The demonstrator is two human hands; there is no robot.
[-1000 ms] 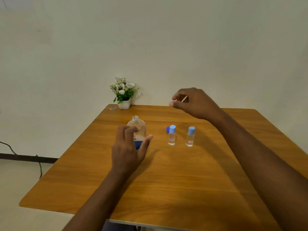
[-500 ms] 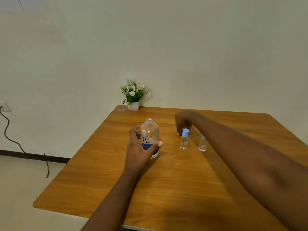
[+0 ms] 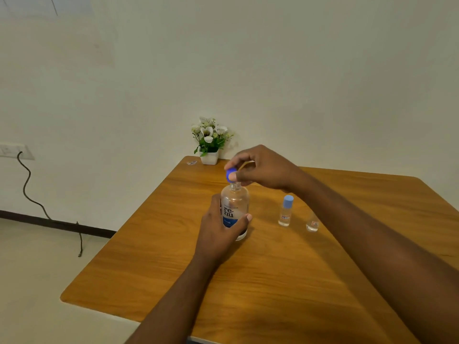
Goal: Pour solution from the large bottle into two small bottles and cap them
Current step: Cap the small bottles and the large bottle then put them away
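The large clear bottle point(image 3: 234, 204) with a white and blue label stands upright on the wooden table point(image 3: 273, 281), its neck uncovered. My left hand point(image 3: 218, 232) wraps around its lower body. My right hand point(image 3: 260, 167) pinches a dark blue cap point(image 3: 230, 175) just above the bottle's neck. To the right stands a small bottle point(image 3: 285, 214) with a light blue cap on it. A second small bottle point(image 3: 313, 223) stands further right, its top hidden behind my right forearm.
A small white pot of white flowers point(image 3: 210, 141) sits at the table's far left corner, with a small clear scrap point(image 3: 191, 163) beside it. A dark cable point(image 3: 32, 194) hangs from a wall socket at the left down to the floor.
My right hand went down to the table behind the small bottles, picked up the dark blue cap and carried it over the large bottle's neck. My left hand closed around the large bottle.
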